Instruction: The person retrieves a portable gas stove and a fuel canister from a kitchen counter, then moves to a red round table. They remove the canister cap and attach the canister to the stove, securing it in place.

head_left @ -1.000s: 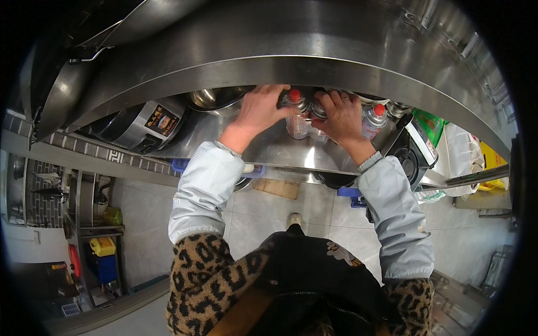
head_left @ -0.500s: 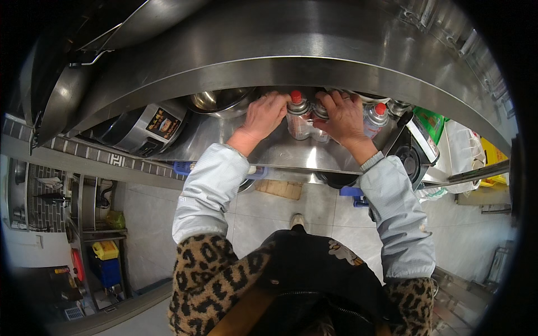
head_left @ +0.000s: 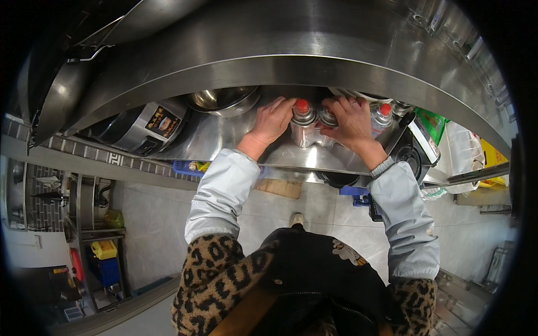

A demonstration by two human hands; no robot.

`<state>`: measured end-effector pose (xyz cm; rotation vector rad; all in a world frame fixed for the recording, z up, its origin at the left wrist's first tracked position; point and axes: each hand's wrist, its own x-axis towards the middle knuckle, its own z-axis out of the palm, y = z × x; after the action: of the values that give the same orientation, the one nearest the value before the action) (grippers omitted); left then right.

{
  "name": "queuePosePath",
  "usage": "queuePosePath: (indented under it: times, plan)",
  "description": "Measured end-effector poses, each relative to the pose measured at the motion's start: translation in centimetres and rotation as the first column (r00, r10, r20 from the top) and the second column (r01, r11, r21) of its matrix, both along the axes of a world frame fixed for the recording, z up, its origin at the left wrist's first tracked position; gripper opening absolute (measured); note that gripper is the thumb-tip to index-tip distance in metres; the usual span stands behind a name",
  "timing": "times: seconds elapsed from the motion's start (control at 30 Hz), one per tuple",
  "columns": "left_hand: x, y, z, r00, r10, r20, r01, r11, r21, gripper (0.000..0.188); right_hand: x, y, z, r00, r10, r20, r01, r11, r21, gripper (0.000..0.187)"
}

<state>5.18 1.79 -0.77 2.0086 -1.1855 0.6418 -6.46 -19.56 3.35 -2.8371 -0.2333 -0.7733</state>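
Nearest, leopard-print jacket [head_left: 218, 280] and pale sleeves [head_left: 224, 190] reaching up from the lower edge toward a steel shelf [head_left: 224, 134] tucked under a broad steel counter [head_left: 280, 50]. Left hand [head_left: 273, 119] cupped loosely, fingers curled against the side of a red-capped can [head_left: 303, 124], apparently steadying rather than gripping it. Right hand [head_left: 351, 122] curled over a second can [head_left: 327, 119], cap hidden, closed around its top. Both cans upright, side by side and touching, mid-shelf; silvery bodies, domed shoulders, seemingly gathered as a pair. Further right, a third can [head_left: 381, 116], red-capped, untouched. Behind left, a steel bowl [head_left: 223, 99] and a rice cooker [head_left: 147, 127].
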Motion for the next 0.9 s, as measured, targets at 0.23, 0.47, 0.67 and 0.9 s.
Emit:
queuePosePath:
  times: [0.23, 0.47, 0.67, 0.9]
  plan:
    - [-0.1, -1.2, 0.1, 0.991, -0.033, -0.127, 0.008, 0.982, -0.187, 0.016, -0.2, -0.4, 0.0, 0.998, 0.036, -0.044, -0.037, 0.999, -0.025, 0.062]
    - [-1.0, -0.1, 3.0, 0.97, -0.029, 0.242, 0.02, 0.999, 0.043, 0.015, -0.2, -0.2, 0.0, 0.998, 0.042, 0.056, -0.041, 0.999, -0.018, 0.065]
    - [-0.1, -1.4, 3.8, 0.997, -0.071, 0.005, 0.07, 0.997, 0.034, 0.016, -0.3, -0.4, -0.1, 0.999, 0.043, -0.002, -0.043, 0.998, -0.045, 0.064]
    - [6.2, -3.1, -1.7, 0.817, -0.075, -0.572, 0.094, 0.996, 0.003, 0.016, -0.2, -0.4, -0.1, 0.999, 0.045, -0.012, -0.045, 0.999, -0.011, 0.063]
